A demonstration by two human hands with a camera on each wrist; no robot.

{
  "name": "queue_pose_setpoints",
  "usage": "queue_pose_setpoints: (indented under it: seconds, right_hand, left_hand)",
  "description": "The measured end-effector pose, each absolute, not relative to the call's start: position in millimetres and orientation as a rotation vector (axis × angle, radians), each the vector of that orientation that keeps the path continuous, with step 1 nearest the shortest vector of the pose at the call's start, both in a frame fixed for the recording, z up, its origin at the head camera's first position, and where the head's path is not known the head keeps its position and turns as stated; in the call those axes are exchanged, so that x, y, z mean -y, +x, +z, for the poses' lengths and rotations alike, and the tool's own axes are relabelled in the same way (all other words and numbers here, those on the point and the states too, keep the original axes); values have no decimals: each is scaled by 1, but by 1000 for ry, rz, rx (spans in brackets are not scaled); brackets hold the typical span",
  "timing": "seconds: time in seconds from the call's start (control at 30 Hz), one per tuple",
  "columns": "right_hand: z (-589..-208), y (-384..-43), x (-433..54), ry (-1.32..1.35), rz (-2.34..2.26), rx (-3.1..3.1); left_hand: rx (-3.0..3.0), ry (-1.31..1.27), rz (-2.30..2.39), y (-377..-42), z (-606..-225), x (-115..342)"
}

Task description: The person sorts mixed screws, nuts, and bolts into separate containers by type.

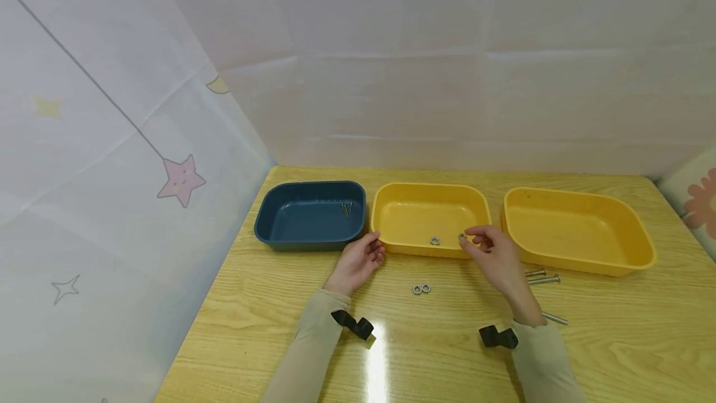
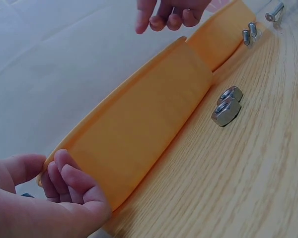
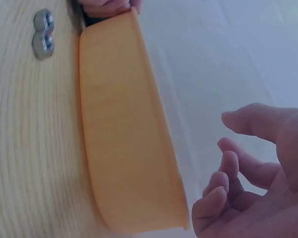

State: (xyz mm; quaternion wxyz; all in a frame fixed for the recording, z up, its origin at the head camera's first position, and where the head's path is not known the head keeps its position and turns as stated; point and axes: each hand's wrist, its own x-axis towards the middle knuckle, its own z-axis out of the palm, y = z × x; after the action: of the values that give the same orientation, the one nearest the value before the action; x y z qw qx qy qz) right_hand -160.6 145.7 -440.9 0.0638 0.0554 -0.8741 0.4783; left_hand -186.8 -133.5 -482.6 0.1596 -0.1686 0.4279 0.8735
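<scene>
My left hand (image 1: 357,261) grips the front left corner of the middle yellow tub (image 1: 431,188), thumb over the rim and fingers curled against the outer wall in the left wrist view. Over the tub's front right side is my right hand (image 1: 495,257). In the right wrist view its thumb (image 3: 248,119) and index finger stand apart with nothing between them. One hex nut (image 1: 435,240) lies inside the tub near the front wall. Another nut (image 1: 462,236) shows by the right fingertips in the head view. On the table before the tub, two nuts (image 2: 227,106) sit side by side.
To the left stands a dark blue tub (image 1: 310,245) with small brass-coloured screws (image 1: 347,209) in it. A second yellow tub (image 1: 582,198) stands at the right. Several metal bolts (image 1: 545,279) lie on the wooden table near my right wrist. White patterned sheeting hangs behind.
</scene>
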Motion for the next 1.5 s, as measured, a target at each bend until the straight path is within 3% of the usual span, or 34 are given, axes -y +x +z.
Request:
queue_pose_setpoints:
  seconds: [0.3, 0.83, 1.27, 1.5]
  right_hand:
    - [-433, -152, -134, 425, 1558, 2690]
    - [-463, -149, -108, 915, 1540, 2841]
    - [-473, -141, -88, 645, 1264, 3076]
    - [-477, -138, -85, 669, 1208, 2996]
  left_hand:
    - [-1211, -478, 2505, -186, -482, 133]
    - [-1249, -476, 2495, -186, -482, 132]
    - [-1230, -475, 2493, -188, -483, 133]
    - [-1226, -484, 2494, -187, -483, 133]
